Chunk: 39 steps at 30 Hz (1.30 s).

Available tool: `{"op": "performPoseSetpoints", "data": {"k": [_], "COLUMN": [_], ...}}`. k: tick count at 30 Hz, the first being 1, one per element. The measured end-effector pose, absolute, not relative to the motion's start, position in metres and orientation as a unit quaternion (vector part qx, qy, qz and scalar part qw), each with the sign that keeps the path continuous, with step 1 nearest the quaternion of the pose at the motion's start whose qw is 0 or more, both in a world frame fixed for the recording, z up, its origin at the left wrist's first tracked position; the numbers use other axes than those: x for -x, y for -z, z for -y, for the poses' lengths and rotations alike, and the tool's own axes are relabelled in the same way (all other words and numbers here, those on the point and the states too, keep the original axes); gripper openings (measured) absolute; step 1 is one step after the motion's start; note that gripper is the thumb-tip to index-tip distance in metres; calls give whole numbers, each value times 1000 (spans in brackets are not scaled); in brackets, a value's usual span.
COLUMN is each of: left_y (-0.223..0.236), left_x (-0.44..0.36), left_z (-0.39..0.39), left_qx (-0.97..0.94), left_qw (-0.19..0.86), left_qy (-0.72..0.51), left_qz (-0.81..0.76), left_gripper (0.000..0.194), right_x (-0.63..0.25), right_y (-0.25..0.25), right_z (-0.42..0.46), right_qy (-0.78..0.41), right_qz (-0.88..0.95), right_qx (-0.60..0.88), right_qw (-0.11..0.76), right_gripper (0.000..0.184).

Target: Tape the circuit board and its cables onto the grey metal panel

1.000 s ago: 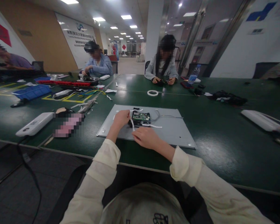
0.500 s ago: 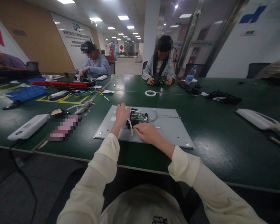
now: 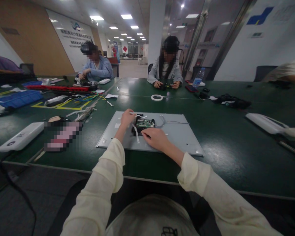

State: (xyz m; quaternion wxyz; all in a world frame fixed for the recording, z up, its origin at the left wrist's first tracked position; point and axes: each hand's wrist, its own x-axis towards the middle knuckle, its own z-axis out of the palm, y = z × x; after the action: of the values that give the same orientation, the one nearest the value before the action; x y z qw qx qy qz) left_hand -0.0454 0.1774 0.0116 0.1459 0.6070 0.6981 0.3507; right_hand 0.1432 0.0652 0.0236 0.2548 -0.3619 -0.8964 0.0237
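A grey flat panel (image 3: 177,137) lies on the table in front of me, with a green circuit board (image 3: 145,123) in a black housing (image 3: 136,131) on it. My left hand (image 3: 127,118) is at the housing's far left corner, its fingers pinched on a white tape strip (image 3: 132,113). My right hand (image 3: 155,137) is closed at the housing's near edge, thumb and fingertips together; what they hold, if anything, is hidden. Another white strip (image 3: 136,134) hangs off the housing's left side onto the panel. A grey cable (image 3: 172,122) runs from the board to the right.
A roll of white tape (image 3: 156,97) lies beyond the panel. To the left are a white power bank (image 3: 22,136), a blurred pink item (image 3: 64,136), loose cables (image 3: 85,113) and a blue tray (image 3: 19,98). Another white device (image 3: 263,124) is at right. Co-workers sit across the table.
My left hand has shifted slightly away from the board, and the white strip at its fingertips shows more. The right hand stays at the near edge. The whole view has turned a little.
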Motion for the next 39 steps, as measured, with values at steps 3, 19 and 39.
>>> {"op": "performPoseSetpoints", "data": {"k": [3,19,39], "left_y": [-10,-29,-7], "left_x": [48,36,38], "left_z": [-180,-166,-173], "left_qx": [-608,-579,-617], "left_qw": [160,320,148], "left_qy": [-392,-553,-497], "left_qz": [-672,-507,-592], "left_gripper": [18,18,14], "right_x": [-143,-155,-125], "right_y": [-27,-41,-21], "right_z": [-64,-176,-177], "right_qy": [-24,-207,-141], "right_qz": [892,698,780], "right_qx": [365,583,563], "right_qw": [267,359,234], "right_gripper": [22,45,36]}}
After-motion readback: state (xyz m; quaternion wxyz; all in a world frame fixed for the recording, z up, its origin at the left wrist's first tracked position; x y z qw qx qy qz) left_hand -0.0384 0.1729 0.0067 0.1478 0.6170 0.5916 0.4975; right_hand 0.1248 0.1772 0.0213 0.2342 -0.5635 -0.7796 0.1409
